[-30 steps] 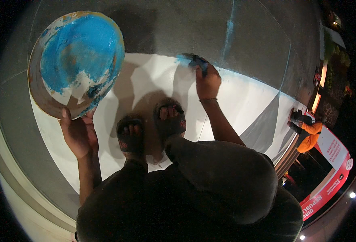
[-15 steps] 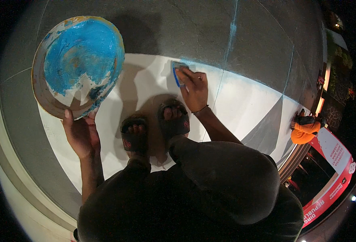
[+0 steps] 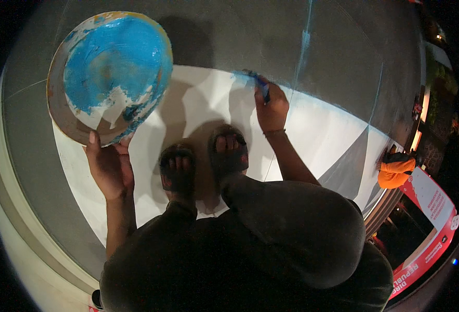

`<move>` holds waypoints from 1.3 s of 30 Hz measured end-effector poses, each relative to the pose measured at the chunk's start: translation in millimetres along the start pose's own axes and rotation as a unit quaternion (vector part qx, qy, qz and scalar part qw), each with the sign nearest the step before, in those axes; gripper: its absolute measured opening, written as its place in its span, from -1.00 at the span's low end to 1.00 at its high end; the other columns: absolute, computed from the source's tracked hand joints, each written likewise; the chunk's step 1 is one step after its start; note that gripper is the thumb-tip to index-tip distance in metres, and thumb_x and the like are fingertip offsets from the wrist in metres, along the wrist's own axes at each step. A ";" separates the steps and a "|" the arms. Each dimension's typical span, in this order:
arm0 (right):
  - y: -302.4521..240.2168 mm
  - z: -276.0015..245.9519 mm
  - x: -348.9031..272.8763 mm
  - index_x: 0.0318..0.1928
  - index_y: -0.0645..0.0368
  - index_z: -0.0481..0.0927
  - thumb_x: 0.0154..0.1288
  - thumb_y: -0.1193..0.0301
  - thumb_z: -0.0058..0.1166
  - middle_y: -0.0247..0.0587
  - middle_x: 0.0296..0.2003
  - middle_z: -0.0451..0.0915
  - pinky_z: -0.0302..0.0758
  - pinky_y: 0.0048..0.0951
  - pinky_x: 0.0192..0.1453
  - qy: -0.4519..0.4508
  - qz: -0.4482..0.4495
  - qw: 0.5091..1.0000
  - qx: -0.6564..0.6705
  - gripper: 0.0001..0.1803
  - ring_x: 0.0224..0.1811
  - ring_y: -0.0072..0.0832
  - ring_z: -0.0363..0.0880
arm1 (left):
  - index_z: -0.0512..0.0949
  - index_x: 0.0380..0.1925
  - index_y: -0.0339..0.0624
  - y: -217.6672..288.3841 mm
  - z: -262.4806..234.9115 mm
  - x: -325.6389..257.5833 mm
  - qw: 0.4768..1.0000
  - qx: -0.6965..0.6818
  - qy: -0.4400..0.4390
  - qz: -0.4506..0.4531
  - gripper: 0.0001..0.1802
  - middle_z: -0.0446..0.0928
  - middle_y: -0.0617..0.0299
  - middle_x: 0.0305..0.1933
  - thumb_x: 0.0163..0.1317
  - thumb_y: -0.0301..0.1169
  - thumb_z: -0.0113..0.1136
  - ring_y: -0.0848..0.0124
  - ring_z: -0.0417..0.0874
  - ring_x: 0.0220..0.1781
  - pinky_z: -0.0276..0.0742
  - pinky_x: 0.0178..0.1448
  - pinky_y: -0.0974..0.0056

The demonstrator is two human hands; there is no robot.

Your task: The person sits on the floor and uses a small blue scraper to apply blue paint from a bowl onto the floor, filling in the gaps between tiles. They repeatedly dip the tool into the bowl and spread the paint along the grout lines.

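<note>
My left hand (image 3: 110,169) grips the near rim of a round, shallow lid-like palette (image 3: 76,122), thumb on top. Wet blue paint (image 3: 136,44) coats most of its inside, with white patches toward the near side. My right hand (image 3: 272,109) is closed around a paintbrush (image 3: 263,89) with a blue handle. Its dark tip is at the curved border between the white-painted floor (image 3: 312,135) and the dark grey floor (image 3: 250,31). Thin blue smears run along that border near the brush. Fingers partly hide the brush.
My sandalled feet (image 3: 229,153) stand on the white area, below the brush. A grey triangle (image 3: 343,169) is at the right. Farther right, a person in orange (image 3: 395,171) crouches beside a red and white banner (image 3: 440,213). A pale curved ledge (image 3: 19,208) borders the left.
My right hand has moved right and turned, with the brush tip now farther right along the border. The palette has shifted slightly up and right in view, still in my left hand.
</note>
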State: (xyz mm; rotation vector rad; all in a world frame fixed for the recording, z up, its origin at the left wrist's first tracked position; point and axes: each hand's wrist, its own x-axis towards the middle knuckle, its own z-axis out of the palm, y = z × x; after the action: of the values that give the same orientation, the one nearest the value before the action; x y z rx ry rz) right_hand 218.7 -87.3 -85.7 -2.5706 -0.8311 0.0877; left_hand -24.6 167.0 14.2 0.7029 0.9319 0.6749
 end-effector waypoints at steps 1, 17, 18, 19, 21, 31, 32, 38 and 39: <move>4.1 4.4 1.6 -0.01 0.16 0.60 0.17 0.42 0.17 -0.04 -0.13 0.64 0.53 -0.17 0.04 -0.003 0.016 1.000 0.002 -0.66 -0.08 -0.11 0.59 | 0.01 0.42 -0.23 -2.2 0.7 1.0 1.000 0.008 0.005 0.001 -0.22 0.17 -0.10 0.43 0.34 -0.12 0.07 -0.02 0.28 0.42 0.24 0.45 -0.25; 46.1 -24.0 -38.0 -0.11 0.33 0.64 0.30 0.36 0.18 -0.06 -0.34 0.71 0.59 -0.40 -0.27 0.092 0.192 0.966 0.144 -0.72 -0.35 -0.51 0.66 | -0.03 0.42 -0.28 2.1 2.8 1.0 1.000 -0.007 0.001 -0.010 -0.18 0.21 -0.17 0.39 0.33 -0.14 0.09 0.03 0.38 0.35 0.39 0.38 -0.13; 56.6 -31.9 -40.4 -0.07 0.27 0.64 0.31 0.32 0.15 -0.05 -0.30 0.72 0.61 -0.32 -0.21 0.091 0.248 0.956 0.129 -0.71 -0.31 -0.36 0.72 | -0.03 0.42 -0.28 2.5 3.3 1.6 1.000 -0.002 0.003 -0.002 -0.18 0.21 -0.17 0.39 0.33 -0.14 0.09 0.03 0.38 0.35 0.39 0.39 -0.13; 68.1 -44.6 -43.9 -0.11 0.27 0.65 0.31 0.31 0.14 -0.04 -0.32 0.71 0.60 -0.32 -0.22 0.104 0.244 0.962 0.071 -0.72 -0.34 -0.34 0.72 | -0.03 0.42 -0.28 -8.2 3.0 5.5 1.000 -0.008 -0.007 -0.003 -0.18 0.21 -0.17 0.39 0.33 -0.14 0.09 0.03 0.38 0.35 0.38 0.39 -0.13; 75.3 -45.3 -42.3 -0.15 0.25 0.63 0.30 0.28 0.13 0.03 -0.38 0.69 0.59 -0.25 -0.26 0.122 0.228 0.966 0.031 -0.72 -0.37 -0.18 0.71 | -0.03 0.42 -0.29 -7.1 3.3 4.8 1.000 0.001 -0.010 0.000 -0.18 0.22 -0.17 0.38 0.32 -0.13 0.09 0.03 0.38 0.35 0.38 0.39 -0.12; 40.7 -8.0 -24.0 -0.17 0.23 0.55 0.27 0.31 0.13 0.06 -0.44 0.62 0.52 -0.06 -0.30 0.063 0.169 0.983 -0.027 -0.75 -0.38 -0.01 0.62 | 0.05 0.38 -0.30 -1.5 0.5 2.2 0.999 0.026 0.014 -0.027 -0.20 0.27 -0.14 0.33 0.31 -0.10 0.11 0.07 0.42 0.32 0.46 0.34 -0.05; 34.0 -4.4 -24.7 -0.16 0.23 0.55 0.26 0.32 0.14 0.05 -0.44 0.61 0.52 -0.07 -0.30 0.060 0.151 0.986 -0.033 -0.76 -0.39 -0.02 0.61 | 0.07 0.37 -0.30 0.4 1.0 2.2 0.999 0.033 0.017 -0.028 -0.21 0.28 -0.14 0.32 0.31 -0.10 0.11 0.08 0.42 0.31 0.47 0.33 -0.04; -20.1 11.2 -14.2 -0.19 0.25 0.58 0.27 0.36 0.12 0.10 -0.43 0.60 0.51 -0.16 -0.31 0.029 0.101 0.992 0.063 -0.79 -0.41 -0.05 0.61 | 0.06 0.37 -0.28 5.0 1.8 3.4 0.998 0.037 0.019 -0.044 -0.19 0.27 -0.13 0.33 0.29 -0.08 0.14 0.08 0.41 0.32 0.47 0.34 -0.04; -27.6 15.0 -12.8 -0.12 0.22 0.57 0.25 0.37 0.12 0.07 -0.40 0.61 0.51 -0.10 -0.22 0.017 0.083 0.995 0.051 -0.76 -0.34 -0.03 0.58 | 0.06 0.38 -0.28 5.0 4.4 3.4 0.998 0.042 0.016 -0.042 -0.18 0.26 -0.13 0.33 0.28 -0.08 0.14 0.07 0.40 0.33 0.46 0.35 -0.04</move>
State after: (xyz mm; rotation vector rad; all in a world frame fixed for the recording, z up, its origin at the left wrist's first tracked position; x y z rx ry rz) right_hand 190.4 -68.8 -88.5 -2.5324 -0.5834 0.1322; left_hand -20.3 171.6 18.4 0.7254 1.0182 0.5766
